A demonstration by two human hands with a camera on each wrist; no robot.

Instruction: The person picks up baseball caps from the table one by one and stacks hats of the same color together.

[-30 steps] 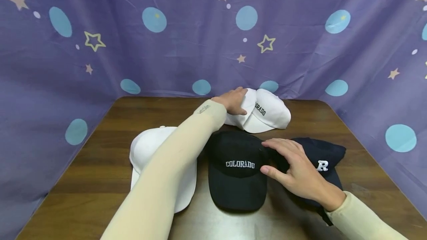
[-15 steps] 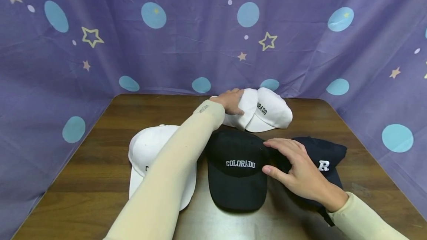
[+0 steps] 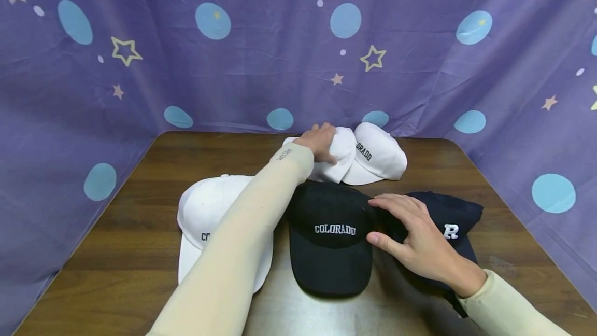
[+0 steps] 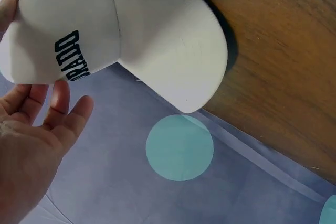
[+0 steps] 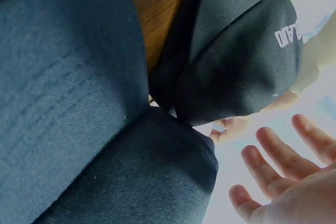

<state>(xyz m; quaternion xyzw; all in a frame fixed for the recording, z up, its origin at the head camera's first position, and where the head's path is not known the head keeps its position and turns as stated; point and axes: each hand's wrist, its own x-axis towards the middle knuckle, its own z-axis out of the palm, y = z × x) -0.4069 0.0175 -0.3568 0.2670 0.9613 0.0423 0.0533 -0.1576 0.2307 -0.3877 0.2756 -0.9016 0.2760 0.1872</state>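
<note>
At the back of the table, my left hand (image 3: 319, 141) holds a white cap (image 3: 342, 152) by its crown. In the left wrist view the thumb and fingers lie on opposite sides of that cap (image 4: 84, 30), and part of its dark lettering shows. Touching it on the right is another white cap (image 3: 384, 157) lettered in black. My right hand (image 3: 415, 235) is held with fingers spread above a navy cap (image 3: 450, 214) marked with a white R, its right wrist view showing nothing between the fingers. Just left of this hand lies a black COLORADO cap (image 3: 331, 232).
Nearer the front left, a white cap (image 3: 212, 211) lies partly hidden under my left sleeve (image 3: 238, 237). All the caps are on a brown wooden table (image 3: 107, 274). A purple curtain (image 3: 280, 66) with stars and blue dots closes off the back and sides.
My left hand and the white cap in it have shifted slightly left, so less of the neighbouring white cap is covered. My right hand stays nearly still.
</note>
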